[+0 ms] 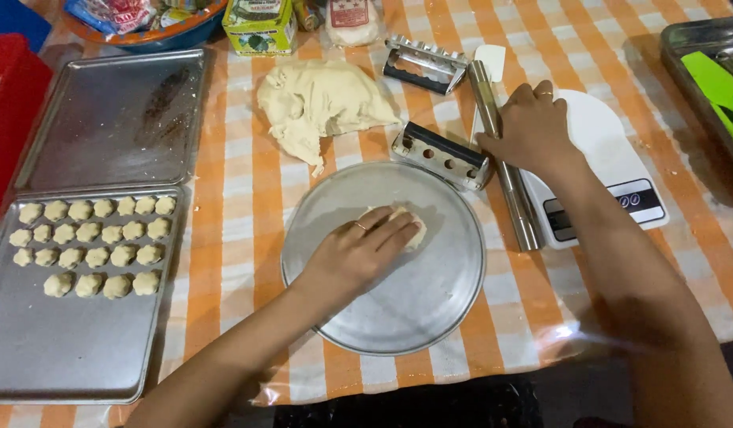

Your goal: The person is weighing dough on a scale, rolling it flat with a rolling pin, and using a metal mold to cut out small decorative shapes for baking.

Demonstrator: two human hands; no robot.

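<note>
A small lump of pale dough (410,226) lies on the round metal pan (430,317), toward its upper middle, mostly covered by the left hand (358,254). That hand rests flat on the lump, fingers (390,232) stretched out and together, pressing rather than gripping; a ring shows on one finger. The pan sits at the near centre of the desk (239,198), which wears an orange-and-white checked cloth. Just beyond the pan's upper right rim lies a metal cutter block with a dark top and round holes (442,153). The right hand (531,131) is laid palm-down next to it, over a steel rolling pin (505,158) that runs from far to near; the fingers curl loosely over the pin, though I cannot tell whether they actually clasp it. A white kitchen scale (620,170) lies under and to the right of that hand. Farther back, a large mass of dough (323,103) sits bare on the cloth, with a second metal cutter (426,63) just beside it. At the left, a baking tray (65,357) carries rows of small shaped dough pieces (89,242); another tray (112,119) lies beyond it.
</note>
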